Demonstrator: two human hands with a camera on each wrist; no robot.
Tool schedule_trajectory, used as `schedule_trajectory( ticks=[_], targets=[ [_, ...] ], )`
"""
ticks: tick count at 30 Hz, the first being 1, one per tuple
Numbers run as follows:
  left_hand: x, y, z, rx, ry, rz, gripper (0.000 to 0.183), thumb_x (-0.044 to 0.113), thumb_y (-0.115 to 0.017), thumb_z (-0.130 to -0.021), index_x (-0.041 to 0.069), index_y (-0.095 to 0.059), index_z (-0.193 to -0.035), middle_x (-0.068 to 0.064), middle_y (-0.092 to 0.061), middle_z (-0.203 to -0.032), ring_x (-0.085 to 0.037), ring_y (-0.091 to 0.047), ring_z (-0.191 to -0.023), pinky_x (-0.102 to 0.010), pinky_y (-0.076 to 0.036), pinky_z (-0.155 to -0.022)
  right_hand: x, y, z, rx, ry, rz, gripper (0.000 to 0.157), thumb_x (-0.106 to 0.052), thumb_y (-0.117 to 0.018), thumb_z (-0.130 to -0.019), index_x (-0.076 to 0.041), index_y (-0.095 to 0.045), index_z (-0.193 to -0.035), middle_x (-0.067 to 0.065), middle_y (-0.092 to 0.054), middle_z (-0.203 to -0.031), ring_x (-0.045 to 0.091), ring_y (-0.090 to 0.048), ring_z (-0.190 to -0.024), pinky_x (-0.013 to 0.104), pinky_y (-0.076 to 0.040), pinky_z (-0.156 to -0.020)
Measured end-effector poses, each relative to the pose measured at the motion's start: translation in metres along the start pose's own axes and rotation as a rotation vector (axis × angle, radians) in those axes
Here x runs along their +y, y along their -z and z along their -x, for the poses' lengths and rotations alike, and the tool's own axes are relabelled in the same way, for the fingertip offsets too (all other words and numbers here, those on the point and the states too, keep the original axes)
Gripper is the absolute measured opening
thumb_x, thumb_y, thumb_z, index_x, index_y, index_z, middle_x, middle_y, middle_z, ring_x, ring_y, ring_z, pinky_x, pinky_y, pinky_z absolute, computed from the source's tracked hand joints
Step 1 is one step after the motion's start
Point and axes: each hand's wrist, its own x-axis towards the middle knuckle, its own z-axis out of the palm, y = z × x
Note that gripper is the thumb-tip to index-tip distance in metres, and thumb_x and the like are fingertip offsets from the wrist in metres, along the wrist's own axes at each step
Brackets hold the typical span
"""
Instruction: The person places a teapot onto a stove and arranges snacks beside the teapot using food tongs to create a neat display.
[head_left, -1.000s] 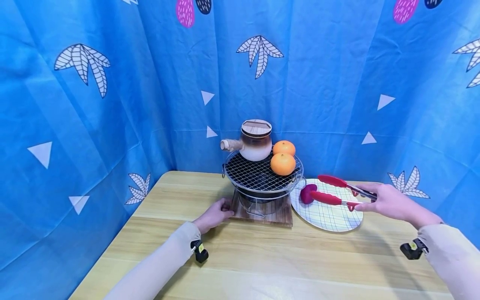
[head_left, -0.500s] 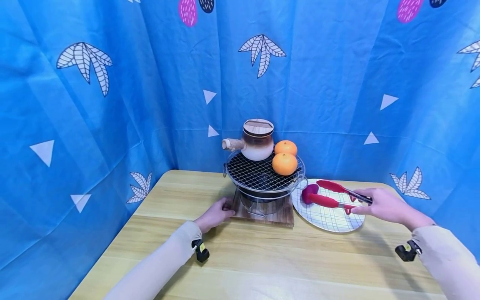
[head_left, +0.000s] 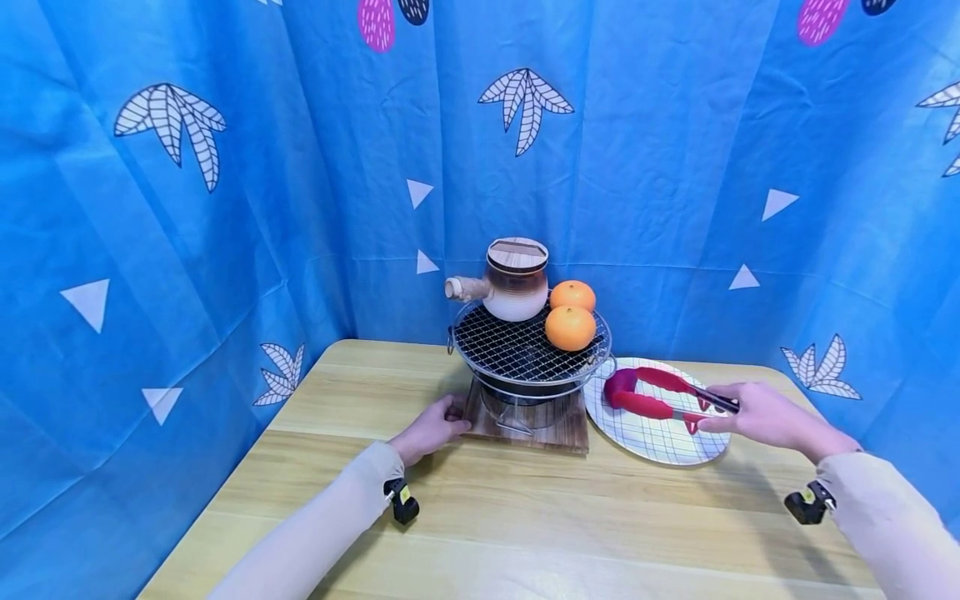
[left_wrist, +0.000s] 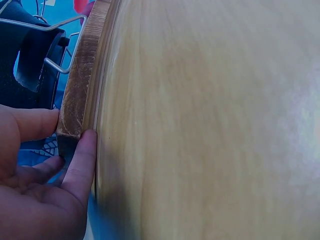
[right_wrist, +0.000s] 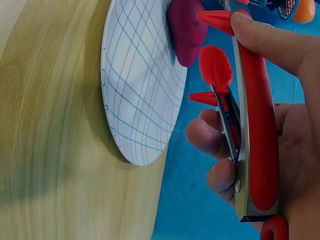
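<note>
My right hand (head_left: 761, 415) grips a pair of red-and-steel tongs (right_wrist: 261, 135), thumb along one arm and fingers round the other. In the head view the red tong heads stand on either side of a purple sweet potato (head_left: 618, 388). It lies on the left part of a white checked plate (head_left: 663, 446). At the lower left corner of a dark wooden board (head_left: 555, 435), my left hand (head_left: 431, 429) pinches the edge, thumb against one face and a finger along the side (left_wrist: 75, 95). A round tabletop grill (head_left: 517, 346) stands on that board.
A clay pot (head_left: 516, 292) with a wooden lid and side handle sits on the grill's wire mesh. Beside it are two oranges (head_left: 571, 328), one behind the other. A blue curtain (head_left: 637, 167) closes in the back and left of the wooden table (head_left: 525, 533).
The right hand has moved slightly left and down with the tongs, and the tong arms have come closer together about the sweet potato. My left hand keeps its hold on the board.
</note>
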Motion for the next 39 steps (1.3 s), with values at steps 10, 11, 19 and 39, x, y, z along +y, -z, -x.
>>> schedule_trajectory(
  ticks=[10, 11, 19, 39],
  targets=[
    [-0.003, 0.000, -0.003, -0.001, -0.002, 0.015, 0.055, 0.005, -0.065, -0.094, -0.005, -0.043, -0.143, -0.022, -0.061, -0.122, -0.025, -0.064, -0.103, -0.039, -0.060, -0.090, 0.004, -0.006, -0.002, -0.035, -0.021, -0.015, 0.094, -0.060, -0.073, -0.084, 0.011, -0.049, -0.141, 0.028, -0.061, -0.132, 0.038, -0.057, -0.113, 0.053, -0.056, -0.084],
    [-0.003, 0.000, -0.003, -0.002, -0.002, 0.017, 0.055, 0.005, -0.065, -0.094, -0.005, -0.043, -0.144, -0.022, -0.061, -0.122, -0.025, -0.064, -0.103, -0.039, -0.060, -0.090, 0.004, -0.006, -0.003, -0.036, -0.019, -0.014, 0.094, -0.060, -0.073, -0.084, 0.011, -0.050, -0.141, 0.027, -0.062, -0.131, 0.037, -0.058, -0.112, 0.052, -0.056, -0.084],
    [-0.004, 0.002, 0.000, 0.001, -0.003, 0.029, 0.058, 0.006, -0.065, -0.094, -0.002, -0.042, -0.147, -0.022, -0.058, -0.130, -0.029, -0.062, -0.108, -0.042, -0.060, -0.089, -0.001, -0.008, -0.008, -0.052, -0.028, -0.011, 0.091, -0.058, -0.074, -0.084, 0.012, -0.052, -0.138, 0.026, -0.064, -0.126, 0.036, -0.059, -0.109, 0.050, -0.056, -0.083],
    [-0.004, 0.001, -0.003, -0.005, 0.006, 0.015, 0.058, 0.007, -0.064, -0.095, -0.001, -0.041, -0.148, -0.022, -0.057, -0.130, -0.029, -0.062, -0.109, -0.040, -0.059, -0.090, 0.003, -0.013, -0.022, -0.055, -0.049, 0.011, 0.088, -0.054, -0.074, -0.085, 0.015, -0.053, -0.135, 0.011, -0.070, -0.106, 0.025, -0.057, -0.091, 0.035, -0.047, -0.072]
  ],
)
